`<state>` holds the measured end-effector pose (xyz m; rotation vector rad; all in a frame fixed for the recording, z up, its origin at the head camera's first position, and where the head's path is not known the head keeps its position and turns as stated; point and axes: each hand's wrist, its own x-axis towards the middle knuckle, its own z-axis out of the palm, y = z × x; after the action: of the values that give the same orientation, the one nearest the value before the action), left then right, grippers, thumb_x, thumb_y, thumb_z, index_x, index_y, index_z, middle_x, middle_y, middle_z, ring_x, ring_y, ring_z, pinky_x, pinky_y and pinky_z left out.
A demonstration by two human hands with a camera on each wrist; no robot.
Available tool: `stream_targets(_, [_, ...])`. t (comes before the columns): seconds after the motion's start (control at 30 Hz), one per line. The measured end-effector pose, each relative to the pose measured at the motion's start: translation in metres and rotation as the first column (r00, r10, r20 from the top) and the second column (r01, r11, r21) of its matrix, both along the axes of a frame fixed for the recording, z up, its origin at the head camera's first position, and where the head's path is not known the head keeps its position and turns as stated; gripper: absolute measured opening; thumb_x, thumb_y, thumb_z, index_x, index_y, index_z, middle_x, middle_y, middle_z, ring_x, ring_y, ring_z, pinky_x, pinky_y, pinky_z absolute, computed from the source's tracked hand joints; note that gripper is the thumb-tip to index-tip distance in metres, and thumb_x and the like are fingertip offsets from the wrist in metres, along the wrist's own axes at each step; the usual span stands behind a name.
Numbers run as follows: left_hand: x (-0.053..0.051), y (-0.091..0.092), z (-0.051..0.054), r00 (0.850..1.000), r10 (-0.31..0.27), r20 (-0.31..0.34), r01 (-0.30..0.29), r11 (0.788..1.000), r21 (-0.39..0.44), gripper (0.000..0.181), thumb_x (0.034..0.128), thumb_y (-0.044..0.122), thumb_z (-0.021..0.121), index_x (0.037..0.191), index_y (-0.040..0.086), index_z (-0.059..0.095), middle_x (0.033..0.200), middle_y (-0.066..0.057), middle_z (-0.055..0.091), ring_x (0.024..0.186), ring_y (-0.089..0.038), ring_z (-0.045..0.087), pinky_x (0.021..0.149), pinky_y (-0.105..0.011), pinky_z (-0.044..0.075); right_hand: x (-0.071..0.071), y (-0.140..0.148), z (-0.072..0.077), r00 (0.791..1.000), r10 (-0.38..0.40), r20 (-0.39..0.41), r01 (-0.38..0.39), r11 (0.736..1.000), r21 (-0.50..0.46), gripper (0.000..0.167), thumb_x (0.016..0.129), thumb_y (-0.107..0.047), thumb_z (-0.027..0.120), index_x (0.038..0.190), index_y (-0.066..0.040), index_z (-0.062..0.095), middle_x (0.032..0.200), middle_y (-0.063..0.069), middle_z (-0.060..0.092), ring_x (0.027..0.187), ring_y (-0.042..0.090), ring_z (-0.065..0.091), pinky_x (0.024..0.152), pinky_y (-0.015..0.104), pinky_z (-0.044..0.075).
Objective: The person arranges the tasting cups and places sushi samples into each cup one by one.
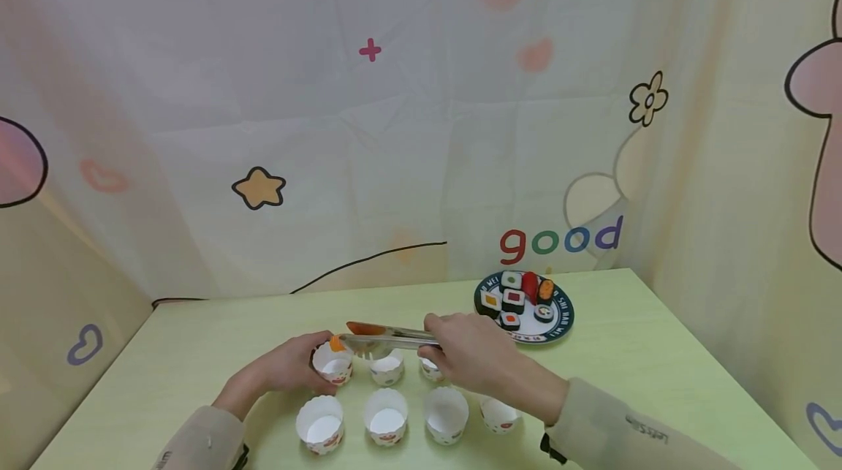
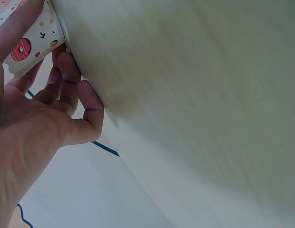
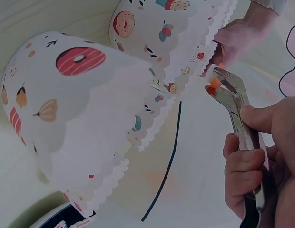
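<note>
My left hand (image 1: pixel 294 365) holds a white paper cup (image 1: pixel 333 364) at the far left of the back row, thumb and fingers around its side; in the left wrist view the hand (image 2: pixel 47 104) is at the patterned cup (image 2: pixel 35 40). My right hand (image 1: pixel 476 353) grips metal tongs (image 1: pixel 401 338), whose tips pinch a small orange and white piece (image 1: pixel 338 343) at the rim of that cup. The right wrist view shows the hand (image 3: pixel 261 161) around the tongs (image 3: pixel 240 118) and the orange piece (image 3: pixel 215 82) between the tips.
Several more paper cups stand in two rows, among them a front left one (image 1: pixel 320 424) and a front right one (image 1: pixel 500 414). A round plate (image 1: pixel 562 316) with several sushi pieces sits at the back right. A patterned curtain (image 1: pixel 395 126) hangs behind the table (image 1: pixel 612 353).
</note>
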<state>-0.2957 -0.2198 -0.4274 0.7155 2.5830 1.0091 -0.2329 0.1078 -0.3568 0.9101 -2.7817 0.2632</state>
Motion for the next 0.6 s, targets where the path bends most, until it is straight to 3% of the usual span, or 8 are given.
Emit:
stream_targets(0.23, [0.0004, -0.0007, 0.0006, 0.999, -0.031, -0.017, 0.031, 0.999, 0.022, 0.055, 0.0749, 0.013, 0.092, 0.120, 0.007, 0.061, 0.104, -0.003, 0.066, 0.096, -0.025, 0.060, 0.085, -0.043, 0.048, -0.0002, -0.0048, -0.0036, 0.999, 0.038, -0.027, -0.038, 0.999, 0.004, 0.025, 0.100, -0.034, 0.069, 0.089, -0.015, 0.057, 0.063, -0.010, 0.046, 0.052, 0.008, 0.043, 0.047, 0.026, 0.036])
stream_targets(0.33, [0.0005, -0.0010, 0.0002, 1.000, -0.029, 0.009, 0.029, 0.999, 0.021, 0.059, 0.0765, 0.015, 0.092, 0.126, 0.008, 0.060, 0.109, -0.002, 0.065, 0.096, -0.024, 0.060, 0.086, -0.043, 0.048, -0.0008, -0.0065, -0.0049, 0.998, 0.044, -0.046, -0.044, 0.999, 0.012, 0.025, 0.100, -0.035, 0.069, 0.088, -0.015, 0.056, 0.063, -0.009, 0.045, 0.052, 0.008, 0.043, 0.047, 0.026, 0.035])
stream_targets(0.6, [0.0000, 0.0001, 0.0013, 1.000, -0.021, 0.002, 0.021, 1.000, 0.011, 0.063, 0.0763, 0.015, 0.092, 0.130, 0.007, 0.060, 0.114, -0.002, 0.065, 0.098, -0.023, 0.060, 0.087, -0.043, 0.049, -0.0002, -0.0100, -0.0047, 0.999, 0.029, -0.038, -0.028, 0.999, 0.021, 0.026, 0.101, -0.036, 0.068, 0.089, -0.015, 0.056, 0.062, -0.010, 0.044, 0.050, 0.008, 0.041, 0.044, 0.026, 0.033])
